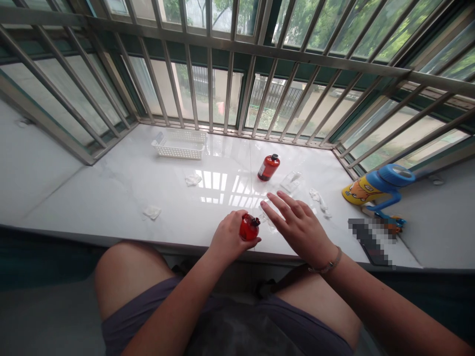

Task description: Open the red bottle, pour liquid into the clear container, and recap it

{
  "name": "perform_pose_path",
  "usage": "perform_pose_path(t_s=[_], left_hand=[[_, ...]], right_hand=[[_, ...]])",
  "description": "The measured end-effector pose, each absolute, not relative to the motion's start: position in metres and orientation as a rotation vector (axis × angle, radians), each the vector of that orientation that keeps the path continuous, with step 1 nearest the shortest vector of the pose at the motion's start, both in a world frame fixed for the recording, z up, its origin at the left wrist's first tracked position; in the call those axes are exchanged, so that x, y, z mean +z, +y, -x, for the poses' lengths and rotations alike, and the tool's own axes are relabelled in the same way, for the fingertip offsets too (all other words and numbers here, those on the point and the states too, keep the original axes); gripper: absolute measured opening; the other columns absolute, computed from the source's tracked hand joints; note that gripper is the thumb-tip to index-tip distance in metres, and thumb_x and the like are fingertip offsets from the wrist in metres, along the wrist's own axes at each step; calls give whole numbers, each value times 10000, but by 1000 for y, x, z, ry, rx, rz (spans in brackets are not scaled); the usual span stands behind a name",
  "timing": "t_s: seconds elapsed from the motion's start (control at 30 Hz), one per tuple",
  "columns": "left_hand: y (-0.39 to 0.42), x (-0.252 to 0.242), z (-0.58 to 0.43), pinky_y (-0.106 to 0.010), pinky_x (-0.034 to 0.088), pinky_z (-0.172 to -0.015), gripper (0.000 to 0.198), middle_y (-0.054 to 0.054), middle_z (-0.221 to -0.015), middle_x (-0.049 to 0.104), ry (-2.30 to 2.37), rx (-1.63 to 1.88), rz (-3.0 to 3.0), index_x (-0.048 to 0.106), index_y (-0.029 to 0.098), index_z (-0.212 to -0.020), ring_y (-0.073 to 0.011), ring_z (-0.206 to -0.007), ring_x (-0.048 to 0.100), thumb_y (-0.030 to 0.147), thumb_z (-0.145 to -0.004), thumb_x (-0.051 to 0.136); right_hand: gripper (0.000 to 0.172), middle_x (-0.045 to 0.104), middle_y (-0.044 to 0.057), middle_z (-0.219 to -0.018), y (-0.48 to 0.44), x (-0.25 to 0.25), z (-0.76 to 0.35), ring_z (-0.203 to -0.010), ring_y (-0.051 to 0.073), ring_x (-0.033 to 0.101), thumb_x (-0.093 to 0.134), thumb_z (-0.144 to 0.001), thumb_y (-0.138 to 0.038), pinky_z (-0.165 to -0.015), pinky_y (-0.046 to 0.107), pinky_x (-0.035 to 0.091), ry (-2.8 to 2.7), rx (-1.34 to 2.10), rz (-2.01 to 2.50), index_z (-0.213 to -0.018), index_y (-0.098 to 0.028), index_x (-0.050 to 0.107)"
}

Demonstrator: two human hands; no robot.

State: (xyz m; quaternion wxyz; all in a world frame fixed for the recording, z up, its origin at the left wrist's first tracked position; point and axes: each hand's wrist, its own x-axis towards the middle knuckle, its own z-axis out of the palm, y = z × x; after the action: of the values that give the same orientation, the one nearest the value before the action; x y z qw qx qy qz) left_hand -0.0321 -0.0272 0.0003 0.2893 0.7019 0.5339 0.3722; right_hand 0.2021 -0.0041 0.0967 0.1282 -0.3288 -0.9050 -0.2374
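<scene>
My left hand (230, 232) is wrapped round a red translucent bottle (248, 228) with a dark top, at the front edge of the white sill. My right hand (297, 217) is open, its fingers stretched out above the sill, just right of that bottle and holding nothing. Behind my right hand a second red bottle (268, 167) with a black cap and a pale label stands upright. A clear plastic piece (291, 181) lies beside it. Another whitish scrap is partly hidden by my right fingers.
A white perforated basket (180, 151) sits at the back left. Crumpled tissues (193, 180) lie about, one at the front left (152, 212), others at the right (319, 201). To the right are a blue-and-yellow tumbler (374, 185) and a dark blurred-out object (371, 244). Metal bars (230, 47) enclose the sill.
</scene>
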Motion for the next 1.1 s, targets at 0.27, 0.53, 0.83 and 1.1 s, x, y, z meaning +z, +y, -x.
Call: perform_pose_path(t_s=[0.27, 0.53, 0.83, 1.1], left_hand=[[-27, 1, 32, -508, 564, -1048, 819, -66, -1300, 673, 1423, 1000, -1871, 527, 289, -1359, -322, -1178, 672, 345, -710, 1024], [-27, 0, 32, -514, 569, -1041, 816, -64, -1303, 669, 1432, 993, -1885, 520, 287, -1357, -323, -1175, 669, 351, -717, 1021], [-27, -2, 32, -507, 576, -1034, 817, -60, -1296, 672, 1427, 1012, -1902, 520, 299, -1359, -322, -1166, 679, 357, -714, 1018], [-27, -1, 32, -504, 575, -1023, 814, -56, -1283, 675, 1425, 1011, -1899, 517, 299, -1351, -321, -1163, 680, 355, -714, 1020]], right_hand=[[615, 526, 134, -1646, -3, 100, -202, -1545, 348, 455, 564, -1042, -69, -1120, 492, 461, -2641, -718, 944, -1630, -221, 465], [613, 527, 135, -1645, -2, 100, -204, -1543, 343, 461, 571, -1043, -72, -1130, 491, 455, -2652, -744, 921, -1628, -222, 468], [601, 509, 130, -1659, -1, 102, -202, -1543, 342, 464, 577, -1057, -103, -1127, 494, 457, -2662, -749, 908, -1634, -225, 461], [583, 515, 130, -1655, -2, 106, -202, -1522, 342, 487, 587, -1060, -111, -1122, 486, 445, -2673, -788, 885, -1621, -215, 472]])
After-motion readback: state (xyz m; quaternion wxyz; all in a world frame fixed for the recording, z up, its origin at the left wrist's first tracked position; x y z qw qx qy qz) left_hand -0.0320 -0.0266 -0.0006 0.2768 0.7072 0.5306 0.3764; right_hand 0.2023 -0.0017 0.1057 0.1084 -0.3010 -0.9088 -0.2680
